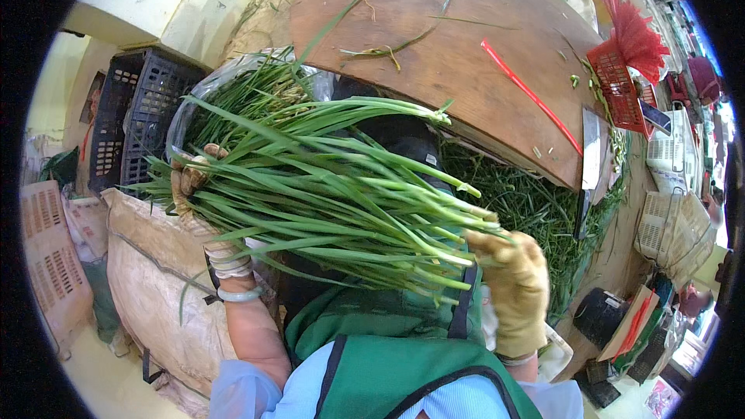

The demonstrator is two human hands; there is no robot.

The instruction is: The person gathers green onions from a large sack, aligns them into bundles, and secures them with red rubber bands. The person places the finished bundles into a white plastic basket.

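Observation:
A loose bunch of long allium greens, with flat leaves and pale stem ends (326, 203), lies across my lap in front of my green apron (396, 372). My left hand (195, 177), in a soiled glove, grips the leafy end. My right hand (509, 285), in a tan glove, is at the pale stem ends with its fingers curled. Motion blurs its fingertips, so whether they pinch any stalk cannot be told. Beyond the bunch, a clear plastic bag (189, 105) holds more of these greens.
A brown wooden board (465, 52) carries loose leaves, a red strip (532, 99) and a cleaver (590, 148) at its right edge, handle overhanging. Leaf trimmings (524, 203) lie below it. Dark crates (157, 110) and a pale sack (169, 279) stand left; a red basket (620, 81) stands right.

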